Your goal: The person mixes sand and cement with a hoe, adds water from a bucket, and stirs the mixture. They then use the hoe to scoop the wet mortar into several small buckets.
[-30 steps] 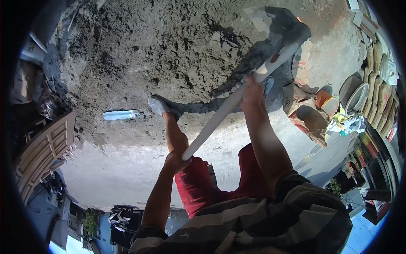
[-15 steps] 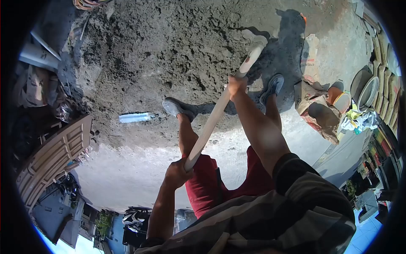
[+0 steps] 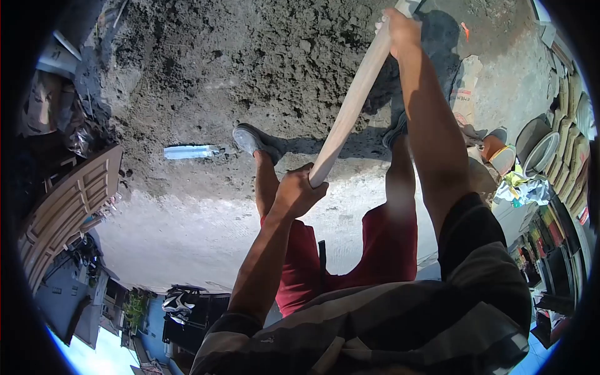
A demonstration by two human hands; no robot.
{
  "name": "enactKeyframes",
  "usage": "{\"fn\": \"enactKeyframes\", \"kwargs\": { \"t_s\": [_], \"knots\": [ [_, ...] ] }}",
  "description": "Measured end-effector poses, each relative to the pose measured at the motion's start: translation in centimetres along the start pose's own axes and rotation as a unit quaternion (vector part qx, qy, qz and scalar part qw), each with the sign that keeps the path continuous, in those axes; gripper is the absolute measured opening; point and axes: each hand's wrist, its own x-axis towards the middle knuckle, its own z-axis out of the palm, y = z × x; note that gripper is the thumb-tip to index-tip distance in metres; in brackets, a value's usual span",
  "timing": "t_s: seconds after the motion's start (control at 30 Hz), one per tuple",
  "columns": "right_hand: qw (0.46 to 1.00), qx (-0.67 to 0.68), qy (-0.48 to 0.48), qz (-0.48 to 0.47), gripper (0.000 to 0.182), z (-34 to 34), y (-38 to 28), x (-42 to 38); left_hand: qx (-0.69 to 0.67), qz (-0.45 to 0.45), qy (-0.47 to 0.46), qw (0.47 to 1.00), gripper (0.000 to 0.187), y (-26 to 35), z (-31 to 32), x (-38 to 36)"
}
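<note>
The handle [image 3: 356, 97] slants above the right part of the grey mix [image 3: 250, 69], its butt on the near side of the mix and its far end running out of view, so what it carries there cannot be told. The left hand [image 3: 300, 192] is wrapped round the handle close to the butt, nearer than the mix; the right hand [image 3: 403, 32] grips it well up the shaft, beyond the mix's right side, fingertips [image 3: 379, 26] curling over the left edge. Neither hand has a visible gap in its hold.

The handle looks like thick, smooth wood: likely stiff, hardly fragile, and perhaps slick under wet or dusty palms. Any weight probably pulls at the far end, so a wide two-handed hold, one hand at the butt and one well forward, should suit it best.
</note>
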Motion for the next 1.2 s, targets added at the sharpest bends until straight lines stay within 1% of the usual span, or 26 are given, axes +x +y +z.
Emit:
{"fn": "enactKeyframes", "kwargs": {
  "t_s": [0.07,0.13,0.17,0.23,0.27,0.3,0.37,0.4,0.47,0.53,0.6,0.67,0.7,0.73,0.8,0.83,0.87,0.93,0.97,1.0,1.03,1.07,1.1,1.13,1.17,1.2],
  "knots": [
    [0.988,-0.145,-0.041,-0.021,0.053,1.7,0.9,3.8,-0.037,-0.013,0.005,0.999,0.041,3.3,0.1,0.5],
    [0.961,-0.272,0.046,-0.004,0.048,5.8,6.3,-1.8,-0.103,-0.058,0.031,0.993,0.034,-0.7,1.0,-3.9],
    [0.967,-0.252,0.031,0.007,0.055,6.6,9.7,-4.8,-0.113,-0.078,-0.047,0.989,0.035,-3.8,0.0,-7.0],
    [0.980,-0.197,0.030,0.019,0.049,7.0,17.2,-12.0,-0.114,-0.080,0.023,0.990,0.036,-10.5,1.6,-13.9],
    [0.978,-0.200,0.050,0.014,0.046,6.6,20.7,-15.0,-0.082,-0.127,0.014,0.988,0.034,-11.1,0.9,-16.4],
    [0.991,-0.104,0.017,0.083,0.054,5.8,19.9,-19.2,0.012,-0.119,0.017,0.993,0.030,-12.7,0.6,-18.6],
    [0.983,0.047,0.006,0.179,0.044,4.3,19.5,-24.6,0.095,-0.173,0.031,0.980,0.025,-14.2,0.4,-22.5],
    [0.978,0.075,0.010,0.195,0.048,3.8,19.0,-26.2,0.129,-0.137,0.064,0.980,0.022,-16.0,0.9,-24.2],
    [0.979,0.109,0.012,0.169,0.048,3.2,16.3,-27.8,0.122,-0.142,0.078,0.979,0.022,-17.2,1.6,-25.5],
    [0.974,0.181,-0.076,0.115,0.045,3.0,13.1,-25.8,0.123,-0.087,0.081,0.985,0.024,-15.6,1.2,-22.2],
    [0.977,0.181,-0.108,0.041,0.042,5.7,7.2,-20.7,0.096,-0.070,0.075,0.990,0.031,-12.0,0.3,-15.3],
    [0.990,0.053,-0.116,-0.058,0.040,10.1,1.5,-13.3,-0.020,0.024,0.129,0.991,0.031,-9.4,0.2,-6.9],
    [0.988,-0.018,-0.099,-0.120,0.043,12.4,-0.1,-9.5,-0.101,0.009,0.102,0.990,0.029,-6.9,-0.4,-3.2],
    [0.975,-0.126,-0.082,-0.165,0.051,14.3,-1.7,-6.6,-0.171,0.040,0.111,0.978,0.026,-6.3,0.8,0.6],
    [0.945,-0.281,-0.066,-0.152,0.058,16.2,-1.3,-4.6,-0.293,0.022,0.107,0.950,0.024,-5.0,4.6,3.6],
    [0.928,-0.338,-0.055,-0.144,0.060,16.3,1.2,-4.2,-0.300,0.020,0.107,0.948,0.024,-5.7,6.4,3.4],
    [0.908,-0.395,-0.040,-0.135,0.063,15.8,4.7,-3.9,-0.337,-0.025,0.099,0.936,0.022,-6.7,9.0,2.3],
    [0.894,-0.439,-0.063,-0.064,0.066,14.0,9.2,-6.5,-0.407,-0.091,0.071,0.906,0.016,-8.9,14.0,-0.1],
    [0.901,-0.420,-0.091,-0.052,0.067,12.6,9.8,-9.0,-0.434,-0.072,0.080,0.895,0.013,-10.7,17.0,-1.1],
    [0.891,-0.442,-0.087,-0.058,0.066,11.0,10.7,-11.3,-0.473,-0.120,-0.011,0.873,0.016,-11.1,18.5,-2.9],
    [0.874,-0.474,-0.095,-0.057,0.063,8.5,12.5,-13.3,-0.417,-0.109,-0.019,0.902,0.018,-11.3,21.7,-4.9],
    [0.859,-0.501,-0.099,-0.031,0.062,5.5,14.1,-15.8,-0.420,-0.218,-0.117,0.873,0.019,-10.8,24.2,-7.3],
    [0.870,-0.476,-0.119,-0.034,0.061,1.8,17.2,-17.5,-0.333,-0.131,-0.091,0.929,0.022,-11.7,28.1,-9.8],
    [0.880,-0.437,-0.110,-0.149,0.061,-1.9,21.1,-19.0,-0.279,-0.170,-0.146,0.934,0.031,-13.3,31.3,-11.2],
    [0.925,-0.360,-0.099,-0.073,0.058,-4.0,23.4,-18.9,-0.066,-0.028,-0.114,0.991,0.035,-17.1,36.3,-12.1],
    [0.944,-0.315,-0.095,-0.015,0.056,-4.8,21.7,-19.8,-0.083,-0.076,-0.152,0.982,0.037,-15.4,34.3,-12.5]
  ]
}}
